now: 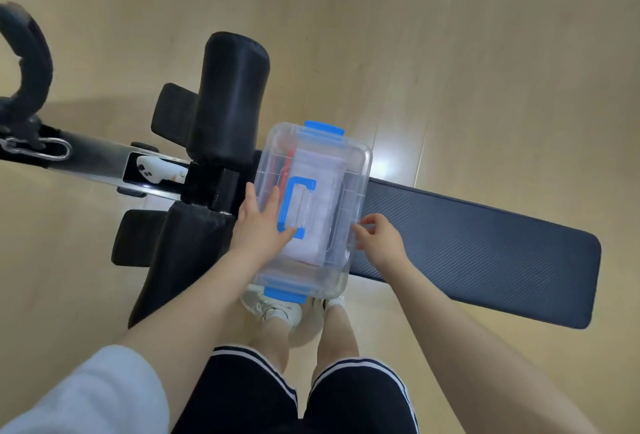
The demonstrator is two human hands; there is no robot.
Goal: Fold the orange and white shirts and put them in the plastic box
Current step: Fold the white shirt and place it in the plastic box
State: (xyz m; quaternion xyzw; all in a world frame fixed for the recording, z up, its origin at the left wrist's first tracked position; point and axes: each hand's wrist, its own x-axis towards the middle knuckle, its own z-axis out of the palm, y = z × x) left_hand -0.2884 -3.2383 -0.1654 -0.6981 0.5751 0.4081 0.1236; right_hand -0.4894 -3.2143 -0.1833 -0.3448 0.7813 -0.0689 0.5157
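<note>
Clearance around the plastic box (356, 156), lid closed, set across the near end of the bench pad (485, 243). To the right the pad lies bare and flat, giving open passage. To the left the upright foam roller (228, 101) and the lower black pads (180, 246) stand close against the box, blocking approach. The left hand (259, 222) covers the lid by the blue handle (296, 205); the right hand (381, 239) occupies the right edge. Blue latches (323, 130) project at both short ends. Beyond, open floor (485, 52).
</note>
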